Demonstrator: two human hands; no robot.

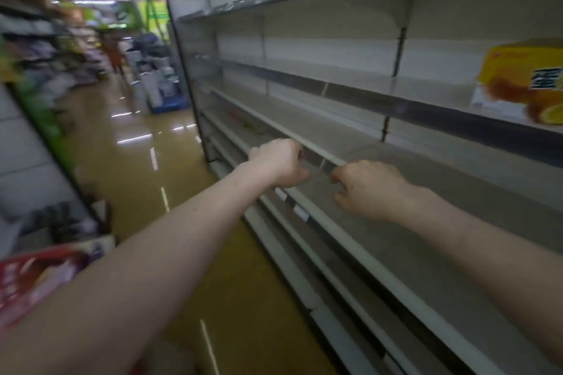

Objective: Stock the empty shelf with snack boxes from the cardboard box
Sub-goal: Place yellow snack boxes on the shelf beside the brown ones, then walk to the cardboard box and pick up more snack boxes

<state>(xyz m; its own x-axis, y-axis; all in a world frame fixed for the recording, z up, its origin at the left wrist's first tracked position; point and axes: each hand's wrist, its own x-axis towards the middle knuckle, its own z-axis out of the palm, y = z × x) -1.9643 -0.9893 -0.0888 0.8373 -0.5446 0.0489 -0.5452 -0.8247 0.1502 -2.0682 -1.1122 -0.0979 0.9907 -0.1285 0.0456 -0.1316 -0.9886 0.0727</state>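
Stock on the racking stands at 1 snack box (524, 79), a yellow-and-orange pack sitting 1 tier above the empty shelf (426, 237), toward its right end. That shelf itself carries nothing, and the tiers above and below it are bare as far as the view reaches, so the job looks barely begun: nearly all the filling is left to do.

No cardboard box is in view, so the supply of further packs cannot be counted.

2 hands work at the empty shelf's front rail (274, 124). The left hand (275, 161) sits against the rail with its fingers curled under. The right hand (368, 189) hovers just inside the rail over the shelf, fingers also curled and thumb tucked near the edge. Neither holds a snack box. Motion blur leaves it impossible to tell whether either hand grips the rail or its price strip.

2 white tags (291, 202) hang just under the empty shelf's front edge, below the left hand.

Across the aisle from the empty shelf, 1 red pack (30, 277) shows at the near left, too blurred to identify. Further stocked racks run along that far side.
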